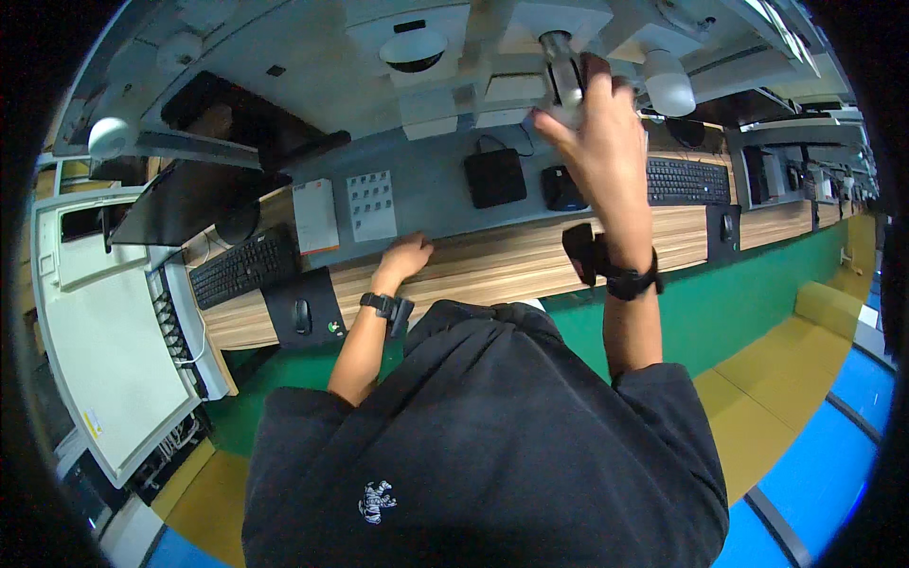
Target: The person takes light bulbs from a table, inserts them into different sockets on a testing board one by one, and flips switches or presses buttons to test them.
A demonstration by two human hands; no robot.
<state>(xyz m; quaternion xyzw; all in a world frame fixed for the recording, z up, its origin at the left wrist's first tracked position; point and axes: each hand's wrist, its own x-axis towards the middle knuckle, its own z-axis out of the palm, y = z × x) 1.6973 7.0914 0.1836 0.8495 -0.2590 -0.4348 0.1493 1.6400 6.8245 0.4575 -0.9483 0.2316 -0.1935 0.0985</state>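
Observation:
My left hand (406, 260) rests on the wood-grain desk (469, 263) with its fingers curled, and nothing is seen in it. Raised over the grey back part of the desk, my right hand (611, 142) has thumb and fingers spread about a shiny metal cylindrical fitting (563, 71). Blur hides whether they touch it. Just left of that hand lie a black square box (495, 178) with a cable and a smaller black device (562, 189). A white sheet with rows of small pictures (371, 205) and a white box with an orange edge (316, 216) lie beyond my left hand.
At left are a black keyboard (245, 267), a mouse (303, 317) on a black mat, a monitor (188, 202) and a large white panel (121, 341). Another keyboard (687, 181) and mouse (726, 227) lie at right. White domed fixtures (413, 48) (670, 84) stand along the back.

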